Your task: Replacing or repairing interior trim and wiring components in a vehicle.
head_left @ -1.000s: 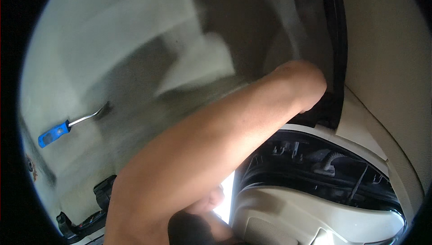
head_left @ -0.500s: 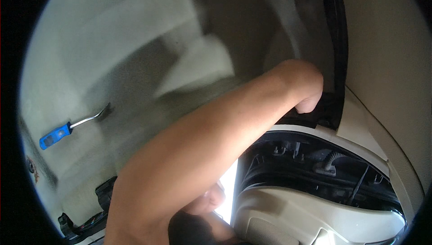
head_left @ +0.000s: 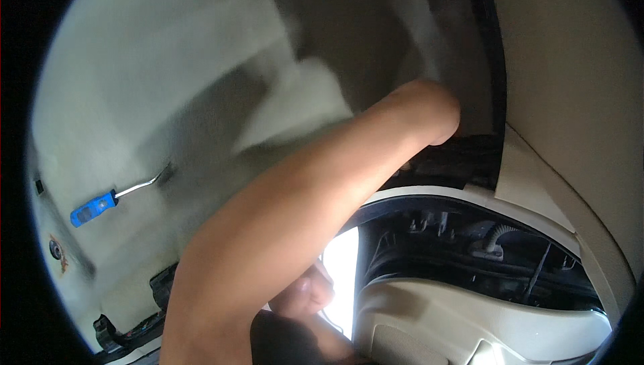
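My left forearm crosses the view from the lower left. At its end, my left hand point(head_left: 436, 113) is bent down at the wrist over the dark sill area beside the carpet, its fingers hidden behind the wrist. Beneath the forearm, partly covered by it, my right hand point(head_left: 307, 292) shows with curled fingers; what they hold, if anything, is hidden. On the light grey carpet point(head_left: 141, 90), apart from both hands, lies a pry tool point(head_left: 95, 209) with a blue handle and a thin bent metal shaft.
A beige door panel point(head_left: 436, 298) stands at the lower right, below a black door-frame recess point(head_left: 456, 237) with bolts and a ribbed cable sleeve. Beige trim point(head_left: 563, 83) runs along the right. Black brackets point(head_left: 161, 286) sit at the lower left near a rusty bolt hole point(head_left: 56, 249).
My left hand has shifted slightly left and up, and its fingers have gone out of sight behind the wrist. The pry tool appears slightly farther right as the view shifts.
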The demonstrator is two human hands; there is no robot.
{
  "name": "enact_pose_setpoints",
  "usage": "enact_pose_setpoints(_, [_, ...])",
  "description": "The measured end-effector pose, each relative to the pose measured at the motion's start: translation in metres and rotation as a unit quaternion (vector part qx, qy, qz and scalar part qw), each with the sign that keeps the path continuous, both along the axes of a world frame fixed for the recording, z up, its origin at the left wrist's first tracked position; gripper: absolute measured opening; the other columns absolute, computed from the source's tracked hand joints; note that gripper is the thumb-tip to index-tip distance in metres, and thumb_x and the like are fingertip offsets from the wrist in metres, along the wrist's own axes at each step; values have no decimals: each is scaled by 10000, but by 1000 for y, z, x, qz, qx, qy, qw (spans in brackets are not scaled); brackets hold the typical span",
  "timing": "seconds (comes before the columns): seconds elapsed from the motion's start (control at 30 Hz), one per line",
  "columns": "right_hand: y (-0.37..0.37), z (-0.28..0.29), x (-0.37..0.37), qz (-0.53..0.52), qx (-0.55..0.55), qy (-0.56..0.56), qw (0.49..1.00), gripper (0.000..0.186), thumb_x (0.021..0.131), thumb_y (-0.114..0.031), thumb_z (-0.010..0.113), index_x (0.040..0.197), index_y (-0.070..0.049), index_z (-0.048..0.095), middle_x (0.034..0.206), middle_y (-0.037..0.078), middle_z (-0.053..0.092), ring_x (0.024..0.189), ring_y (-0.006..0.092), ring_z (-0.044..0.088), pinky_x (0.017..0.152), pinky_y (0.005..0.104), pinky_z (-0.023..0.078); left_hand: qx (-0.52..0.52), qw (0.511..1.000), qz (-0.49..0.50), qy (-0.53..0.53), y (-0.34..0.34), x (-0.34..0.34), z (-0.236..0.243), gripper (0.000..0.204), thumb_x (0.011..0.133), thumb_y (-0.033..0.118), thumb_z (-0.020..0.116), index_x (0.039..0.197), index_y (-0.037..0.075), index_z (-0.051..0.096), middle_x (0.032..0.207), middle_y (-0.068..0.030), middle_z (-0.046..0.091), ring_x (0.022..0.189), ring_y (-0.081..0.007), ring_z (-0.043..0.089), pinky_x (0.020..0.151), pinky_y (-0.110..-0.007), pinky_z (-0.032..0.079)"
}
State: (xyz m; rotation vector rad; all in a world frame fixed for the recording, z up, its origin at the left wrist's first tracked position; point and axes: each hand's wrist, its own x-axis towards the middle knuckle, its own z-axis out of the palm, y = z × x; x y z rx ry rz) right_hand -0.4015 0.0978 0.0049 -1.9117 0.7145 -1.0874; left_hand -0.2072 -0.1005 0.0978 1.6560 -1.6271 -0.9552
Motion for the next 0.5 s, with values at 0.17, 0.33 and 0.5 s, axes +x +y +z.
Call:
enact_pose_setpoints(0.17, [-3,4,1,21,-1,-3,1000,432,997,-135,571,605,42,537,601,130,576,521,198,540,506,291,420,8,1000,1,-9,3,2,1,245,899,60,588,1071,53,762,1087,-176,731,1010,-324,710,825,-447,562])
enact_pose_setpoints(0.33, [-5,3,2,14,-2,-2,1000,437,998,-136,568,602,42,521,585,124,564,513,197,530,497,297,415,42,998,-29,44,11,8,6,215,880,-12,592,1014,12,760,990,-182,747,901,-270,736,753,-408,574])
enact_pose_setpoints(0.5, [-1,3,7,-13,-42,-11,999,436,999,-146,563,609,47,529,595,128,572,512,196,531,496,303,417,-14,1000,11,-7,10,6,-3,191,870,33,609,988,-6,754,998,-199,739,924,-289,732,757,-422,587])
